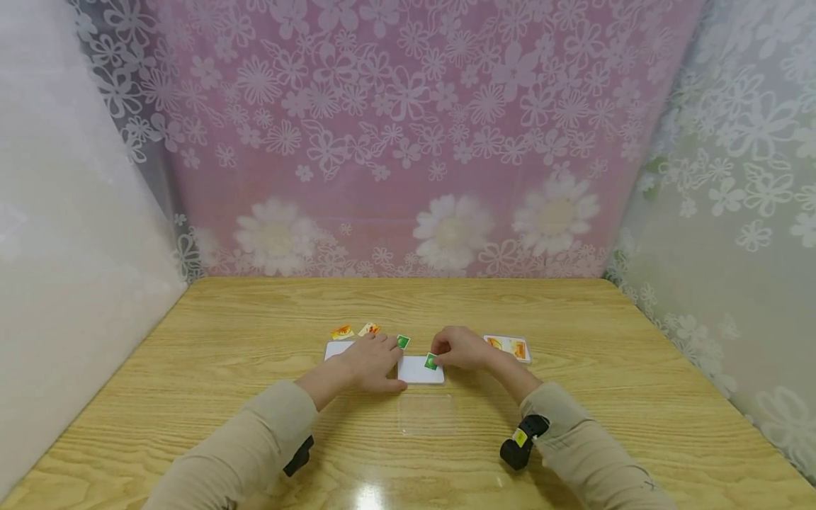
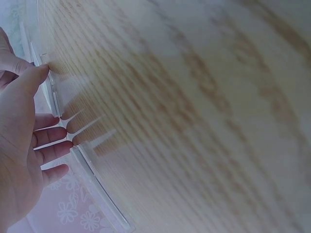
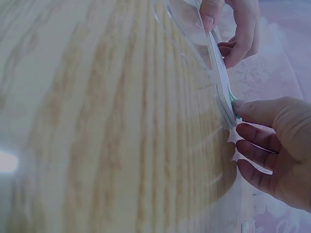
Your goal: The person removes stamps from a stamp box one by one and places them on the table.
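Right hand (image 1: 462,347): fingers pinching green piece (image 1: 430,362) | piece at right end of white card (image 1: 416,372), lower centre of head view | left hand (image 1: 372,363): fingers spread, thumb at card's lower-left corner

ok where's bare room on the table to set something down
The table is bare behind the orange pieces, up to the pink curtain, and right of the orange-printed case. Crowded: around the left hand, right hand and white card.
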{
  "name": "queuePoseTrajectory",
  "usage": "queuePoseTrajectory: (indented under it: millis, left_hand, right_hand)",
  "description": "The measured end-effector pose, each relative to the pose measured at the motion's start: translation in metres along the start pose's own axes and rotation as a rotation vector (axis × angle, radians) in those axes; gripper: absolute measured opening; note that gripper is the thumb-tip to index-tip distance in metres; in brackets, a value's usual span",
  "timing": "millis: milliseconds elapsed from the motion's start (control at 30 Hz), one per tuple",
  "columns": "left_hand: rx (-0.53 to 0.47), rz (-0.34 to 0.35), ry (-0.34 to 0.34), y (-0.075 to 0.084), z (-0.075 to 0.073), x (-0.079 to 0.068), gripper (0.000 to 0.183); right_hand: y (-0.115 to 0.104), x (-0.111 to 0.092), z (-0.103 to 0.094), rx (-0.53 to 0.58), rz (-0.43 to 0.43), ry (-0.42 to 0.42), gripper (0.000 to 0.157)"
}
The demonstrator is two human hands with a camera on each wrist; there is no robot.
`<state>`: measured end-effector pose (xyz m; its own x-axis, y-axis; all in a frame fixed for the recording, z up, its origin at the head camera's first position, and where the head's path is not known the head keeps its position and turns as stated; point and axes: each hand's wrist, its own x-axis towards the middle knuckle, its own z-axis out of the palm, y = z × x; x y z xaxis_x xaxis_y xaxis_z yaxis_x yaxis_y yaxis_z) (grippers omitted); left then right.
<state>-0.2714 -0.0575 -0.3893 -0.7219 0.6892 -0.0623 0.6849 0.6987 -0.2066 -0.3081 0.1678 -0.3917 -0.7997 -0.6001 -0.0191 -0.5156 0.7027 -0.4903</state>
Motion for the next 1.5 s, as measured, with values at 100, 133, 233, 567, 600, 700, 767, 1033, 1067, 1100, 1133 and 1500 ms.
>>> queuePoseTrajectory:
  millis: [100, 133, 233, 567, 600, 700, 767, 1033, 1067, 1100, 1133, 1500]
  left_hand:
    - [0.006, 0.001, -0.004, 0.000, 0.000, 0.000, 0.058]
    - [0.008, 0.001, -0.006, 0.000, 0.000, 0.000, 0.058]
    - [0.012, 0.002, -0.009, 0.001, 0.000, 0.001, 0.059]
    - [0.026, 0.006, -0.011, 0.001, 0.002, 0.002, 0.058]
    - [0.028, 0.006, -0.012, 0.001, 0.002, 0.002, 0.058]
    - [0.026, 0.004, -0.011, 0.001, 0.002, 0.002, 0.058]
    - [0.017, -0.001, -0.015, 0.001, 0.002, 0.002, 0.058]
    - [-0.007, -0.008, -0.013, 0.001, 0.002, 0.002, 0.056]
    - [-0.005, -0.007, -0.012, 0.001, 0.002, 0.002, 0.057]
    - [-0.003, -0.005, -0.010, 0.001, 0.002, 0.002, 0.057]
    - [-0.002, -0.004, -0.009, 0.001, 0.002, 0.002, 0.057]
    - [0.007, 0.008, -0.001, 0.000, 0.001, 0.002, 0.057]
  right_hand:
    - [0.001, 0.000, 0.001, -0.008, -0.010, 0.009, 0.008]
    - [0.001, 0.000, 0.001, -0.009, -0.014, 0.011, 0.008]
    - [0.002, 0.001, 0.002, -0.009, -0.018, 0.015, 0.007]
    - [0.003, -0.003, -0.001, 0.027, -0.009, 0.022, 0.007]
    - [0.004, -0.003, -0.002, 0.035, -0.009, 0.021, 0.007]
    - [0.005, -0.002, -0.004, 0.076, 0.015, 0.013, 0.007]
    - [0.006, -0.002, -0.005, 0.109, 0.030, 0.010, 0.007]
    - [0.008, -0.003, -0.009, 0.197, 0.056, 0.016, 0.008]
    - [0.009, -0.003, -0.009, 0.204, 0.055, 0.018, 0.008]
    - [0.010, -0.003, -0.010, 0.212, 0.057, 0.020, 0.008]
    - [0.010, -0.003, -0.010, 0.219, 0.056, 0.021, 0.009]
    - [0.014, 0.002, -0.015, 0.296, 0.058, 0.061, 0.011]
